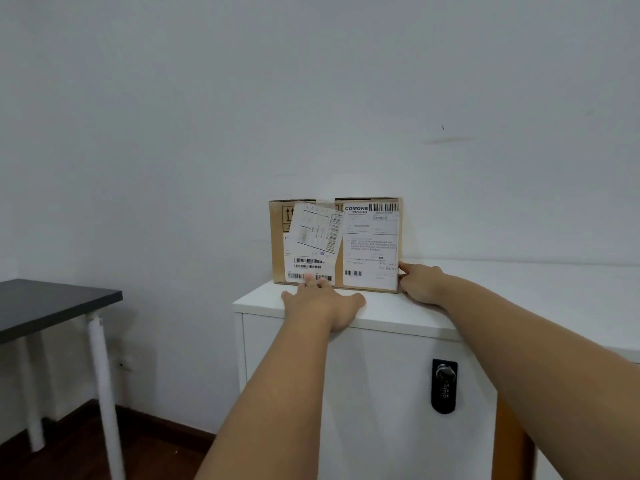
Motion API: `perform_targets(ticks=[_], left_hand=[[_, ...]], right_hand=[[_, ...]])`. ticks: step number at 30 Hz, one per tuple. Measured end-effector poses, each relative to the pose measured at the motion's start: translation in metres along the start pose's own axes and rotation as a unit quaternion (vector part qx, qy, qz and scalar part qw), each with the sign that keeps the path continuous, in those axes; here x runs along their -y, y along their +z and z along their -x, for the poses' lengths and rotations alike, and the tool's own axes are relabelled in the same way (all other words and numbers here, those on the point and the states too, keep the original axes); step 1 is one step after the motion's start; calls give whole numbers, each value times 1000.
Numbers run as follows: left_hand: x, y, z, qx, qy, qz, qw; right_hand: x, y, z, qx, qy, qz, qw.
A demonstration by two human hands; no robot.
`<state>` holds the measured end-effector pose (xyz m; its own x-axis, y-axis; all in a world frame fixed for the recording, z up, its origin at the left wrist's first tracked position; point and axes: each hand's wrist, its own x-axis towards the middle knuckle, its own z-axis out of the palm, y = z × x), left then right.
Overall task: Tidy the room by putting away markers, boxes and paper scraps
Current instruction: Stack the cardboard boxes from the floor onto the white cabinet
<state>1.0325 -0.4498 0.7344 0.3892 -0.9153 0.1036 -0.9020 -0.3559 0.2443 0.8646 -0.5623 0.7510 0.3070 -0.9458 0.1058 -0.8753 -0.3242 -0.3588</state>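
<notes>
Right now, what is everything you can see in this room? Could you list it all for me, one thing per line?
cardboard box: one, brown with white shipping labels, upright on the white cabinet, against the wall
white cabinet: one, white, centre and right, below the box
combination lock: one, black, on the cabinet front
table: one, dark grey top with white legs, at the left
wall: white, behind everything
floor: dark wood, lower left
left hand: one, fingers straight, fingertips touching the box's front near its bottom edge
right hand: one, touching the box's lower right corner
</notes>
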Motion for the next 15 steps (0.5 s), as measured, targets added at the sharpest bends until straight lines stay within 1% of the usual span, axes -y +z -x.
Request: perform_targets(ticks=[3, 6, 7, 9, 11, 12, 15], left_hand=[[1, -1, -1, 0, 2, 0, 1000], [1, -2, 5, -6, -6, 5, 1000], [0, -2, 10, -17, -8, 7, 1000], [-2, 2, 27, -62, -10, 4, 998], [-5, 11, 52, -115, 10, 7, 993], [-8, 18, 67, -132, 30, 27, 990], [-25, 44, 117, -131, 90, 103, 982]], right_hand=[[1, 2, 13, -7, -8, 18, 1000], [-2, -8, 46, 13, -13, 37, 999], [-4, -14, 62, 8, -15, 45, 999], [-18, -28, 94, 16, -23, 74, 997], [-43, -42, 127, 19, -33, 79, 996], [-57, -48, 143, 15, -32, 77, 996], [-100, -62, 202, -1, -7, 70, 998]])
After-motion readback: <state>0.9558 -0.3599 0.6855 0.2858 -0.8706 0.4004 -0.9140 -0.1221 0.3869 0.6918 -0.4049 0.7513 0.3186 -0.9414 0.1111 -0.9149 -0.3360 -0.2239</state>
